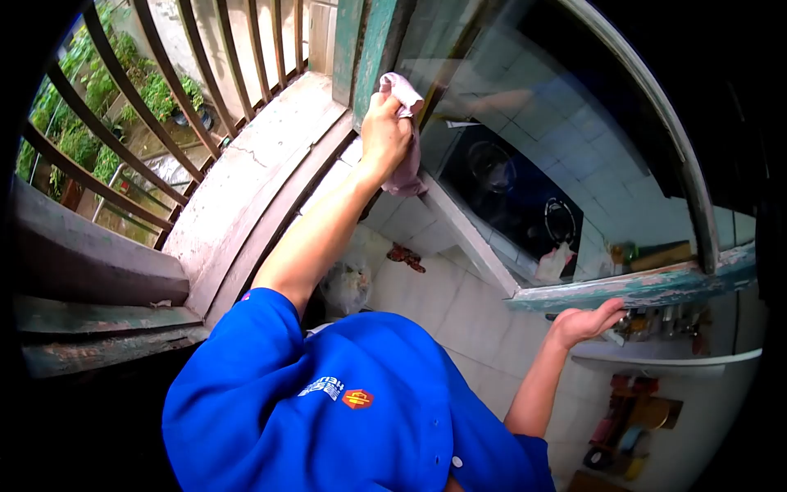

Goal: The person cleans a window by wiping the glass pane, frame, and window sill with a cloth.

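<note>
My left hand [387,135] is closed around a crumpled pale pink cloth [403,174]. The cloth is against the inner edge of an open window sash with peeling green paint [631,287], close to the green window post [373,66]. My right hand [584,323] is palm up at the sash's near edge, its fingers stretched out and touching the wood from below. The glass pane [566,156] lies between my hands and shows a dark cooktop and white tiles, partly as reflections.
A worn window sill [254,164] and rusty vertical bars [197,61] are on the left, with plants outside. Below are a tiled floor [459,303], a clear plastic bag [348,283] and a reddish-brown item [406,257]. Shelves with small items [635,422] stand at right.
</note>
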A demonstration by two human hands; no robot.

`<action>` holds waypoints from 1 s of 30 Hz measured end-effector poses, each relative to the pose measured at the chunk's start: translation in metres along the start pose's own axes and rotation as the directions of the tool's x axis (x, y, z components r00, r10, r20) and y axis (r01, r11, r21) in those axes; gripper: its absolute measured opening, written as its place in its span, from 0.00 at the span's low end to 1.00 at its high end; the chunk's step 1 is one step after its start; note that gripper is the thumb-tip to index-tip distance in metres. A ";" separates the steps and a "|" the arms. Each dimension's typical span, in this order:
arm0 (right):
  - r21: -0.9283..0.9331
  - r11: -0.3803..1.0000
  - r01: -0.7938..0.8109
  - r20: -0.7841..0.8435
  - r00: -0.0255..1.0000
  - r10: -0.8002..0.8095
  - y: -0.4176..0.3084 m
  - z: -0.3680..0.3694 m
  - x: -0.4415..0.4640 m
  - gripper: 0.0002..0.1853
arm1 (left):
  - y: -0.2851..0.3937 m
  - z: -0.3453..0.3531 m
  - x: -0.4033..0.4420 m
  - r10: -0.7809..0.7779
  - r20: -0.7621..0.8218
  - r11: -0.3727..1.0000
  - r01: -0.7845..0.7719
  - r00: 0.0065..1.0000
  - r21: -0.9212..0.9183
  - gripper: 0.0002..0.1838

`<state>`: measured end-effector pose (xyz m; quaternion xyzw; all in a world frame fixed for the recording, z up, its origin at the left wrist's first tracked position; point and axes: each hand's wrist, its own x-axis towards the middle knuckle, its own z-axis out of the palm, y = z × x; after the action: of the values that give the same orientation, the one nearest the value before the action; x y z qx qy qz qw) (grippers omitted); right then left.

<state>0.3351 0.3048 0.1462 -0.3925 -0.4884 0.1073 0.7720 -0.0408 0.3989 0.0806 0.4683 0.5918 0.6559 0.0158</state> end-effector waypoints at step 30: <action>-0.013 1.000 0.008 -0.015 1.000 -0.008 -0.005 0.008 0.000 0.38 | -0.058 -0.018 0.003 -0.461 0.342 0.857 0.312 0.819 0.410 0.15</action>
<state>0.3270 0.3053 0.1513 -0.3965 -0.4849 0.0981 0.7734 -0.0846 0.4045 0.0391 0.4643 0.7600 0.4083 0.2002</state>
